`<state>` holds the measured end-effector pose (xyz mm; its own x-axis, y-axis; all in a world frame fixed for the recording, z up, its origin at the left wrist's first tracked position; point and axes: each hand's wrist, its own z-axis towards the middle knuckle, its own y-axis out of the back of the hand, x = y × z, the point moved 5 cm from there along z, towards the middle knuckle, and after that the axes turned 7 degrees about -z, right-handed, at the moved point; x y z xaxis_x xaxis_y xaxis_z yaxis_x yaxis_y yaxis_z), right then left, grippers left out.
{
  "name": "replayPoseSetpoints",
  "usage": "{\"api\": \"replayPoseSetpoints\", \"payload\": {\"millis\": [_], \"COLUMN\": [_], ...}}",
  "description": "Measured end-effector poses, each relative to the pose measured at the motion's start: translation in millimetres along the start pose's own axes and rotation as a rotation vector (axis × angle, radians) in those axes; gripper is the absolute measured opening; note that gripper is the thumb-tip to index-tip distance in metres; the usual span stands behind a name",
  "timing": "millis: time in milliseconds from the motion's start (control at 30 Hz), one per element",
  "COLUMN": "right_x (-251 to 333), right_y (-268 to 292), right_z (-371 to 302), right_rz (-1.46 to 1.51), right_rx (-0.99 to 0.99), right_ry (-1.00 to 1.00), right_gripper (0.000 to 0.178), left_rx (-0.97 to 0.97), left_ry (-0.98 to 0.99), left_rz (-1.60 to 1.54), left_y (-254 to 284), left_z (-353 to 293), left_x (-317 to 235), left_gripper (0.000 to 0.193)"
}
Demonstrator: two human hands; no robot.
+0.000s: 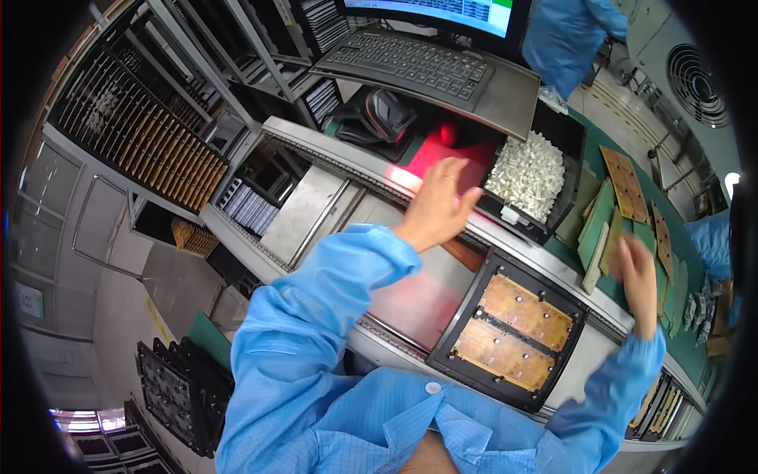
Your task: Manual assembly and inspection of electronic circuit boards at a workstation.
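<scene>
My left hand (pixel 439 204) is over the far rail of the conveyor, beside a red-lit patch. Its thumb stands apart from the fingers, and nothing shows in it. Over on the right, my right hand (pixel 636 272) hangs next to a loose pile of green board pieces (pixel 598 229); motion smears its fingers, so their grip is unclear. Between my arms a black frame fixture (pixel 458 347) lies on the conveyor, bearing two copper-coloured circuit boards (pixel 527 313) side by side. Beyond the rail, a black bin (pixel 574 158) holds many small white parts (pixel 530 175).
A keyboard (pixel 410 65) rests on a shelf below a monitor (pixel 442 12). Near it sits a black handheld scanner (pixel 383 118). Brown boards (pixel 626 183) lie on the green mat at right. A slotted rack of boards (pixel 142 130) stands at left, black fixtures (pixel 178 387) below it.
</scene>
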<state>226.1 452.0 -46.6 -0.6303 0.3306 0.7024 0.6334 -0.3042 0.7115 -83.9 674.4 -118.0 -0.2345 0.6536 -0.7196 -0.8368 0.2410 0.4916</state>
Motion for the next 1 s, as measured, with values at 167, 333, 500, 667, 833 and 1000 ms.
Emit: {"api": "replayPoseSetpoints", "payload": {"millis": [167,333,500,667,833,1000], "right_x": [-96,-71,-43,-7,29,48], "right_y": [-27,-89,-117,-156,-190,-212], "right_z": [-165,-200,-182,-160,-142,-127], "right_rz": [-0.593,-0.066,0.054,0.148,0.121,0.178], "right_rx": [0.15,0.207,0.188,0.269,0.412,0.529], "right_ry": [-0.464,-0.585,-0.532,-0.44,-0.369,-0.282], "right_gripper": [0.051,0.061,0.064,0.063,0.066,0.065], "left_rx": [-0.091,-0.188,-0.308,-0.235,-0.287,-0.133], "left_ry": [0.175,0.161,-0.116,0.145,0.072,0.246], "left_rz": [0.094,0.091,0.304,0.298,0.302,0.053], "left_y": [64,92,137,142,148,145], "left_z": [-25,-14,31,27,10,-7], "left_x": [64,76,101,101,119,144], "left_gripper": [0.04,0.05,0.064,0.041,0.037,0.03]}}
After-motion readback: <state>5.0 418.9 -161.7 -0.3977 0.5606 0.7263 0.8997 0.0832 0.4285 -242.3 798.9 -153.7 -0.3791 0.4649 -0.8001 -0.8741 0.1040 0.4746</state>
